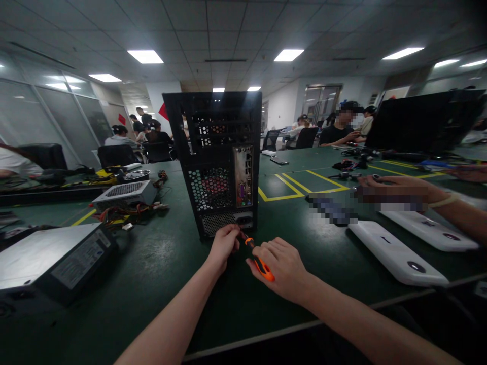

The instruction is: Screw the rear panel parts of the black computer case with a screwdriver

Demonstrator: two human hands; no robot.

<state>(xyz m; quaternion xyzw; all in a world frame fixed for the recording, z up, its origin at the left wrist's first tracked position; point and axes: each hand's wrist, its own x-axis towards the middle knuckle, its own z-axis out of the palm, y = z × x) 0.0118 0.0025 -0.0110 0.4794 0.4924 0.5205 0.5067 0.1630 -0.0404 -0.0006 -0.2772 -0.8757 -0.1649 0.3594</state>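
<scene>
A black computer case (224, 157) stands upright on the green table, its rear side facing me. My right hand (279, 266) is wrapped round the orange and black handle of a screwdriver (264, 268), which slants up and left toward the lower rear of the case. Close to the tool's tip, my left hand (226, 243) is closed in a pinch at the case's bottom edge, below the power supply's grille (216, 222). Whatever lies between its fingertips is too small or hidden to make out. The screwdriver's tip is partly covered by these fingers.
On the left are a silver power supply box (79, 263) and a smaller one (125, 195) with loose cables. White devices (397, 251) lie on the right, where another person's hand (403, 187) reaches in. A dark monitor (414, 124) stands behind. The table's front edge (262, 337) is near me.
</scene>
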